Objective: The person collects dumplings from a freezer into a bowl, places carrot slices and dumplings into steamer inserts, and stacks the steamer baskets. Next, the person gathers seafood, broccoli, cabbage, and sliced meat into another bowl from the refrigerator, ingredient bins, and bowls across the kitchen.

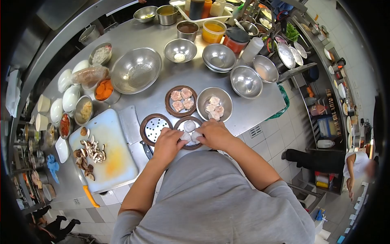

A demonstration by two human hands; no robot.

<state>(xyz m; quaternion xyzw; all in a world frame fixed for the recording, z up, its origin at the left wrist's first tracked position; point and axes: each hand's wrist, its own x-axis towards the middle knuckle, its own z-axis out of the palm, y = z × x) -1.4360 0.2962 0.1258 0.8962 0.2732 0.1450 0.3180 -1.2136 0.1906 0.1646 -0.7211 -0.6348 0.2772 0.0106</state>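
Observation:
Right in front of me is a small round steamer basket (179, 124) holding several smooth white dumplings (189, 125). My left hand (167, 143) reaches in from the left, its fingers closed around a white dumpling (185, 137) at the near side. Opposite it, my right hand (215, 134) pinches another white dumpling (196, 136). The undersides of both dumplings are hidden. To the left lies a steamer basket with a perforated base (156, 127) and nothing on it. Behind stand a steamer of pinkish dumplings (181, 101) and a steel bowl (227, 97) with several more.
A cutting board (118, 150) with chopped mushrooms (94, 151) and an orange-handled knife (91, 196) lies left. Beside it is a cleaver (131, 122). Steel bowls (136, 71) and sauce containers (214, 31) line the back. Another person (325, 161) is at the right.

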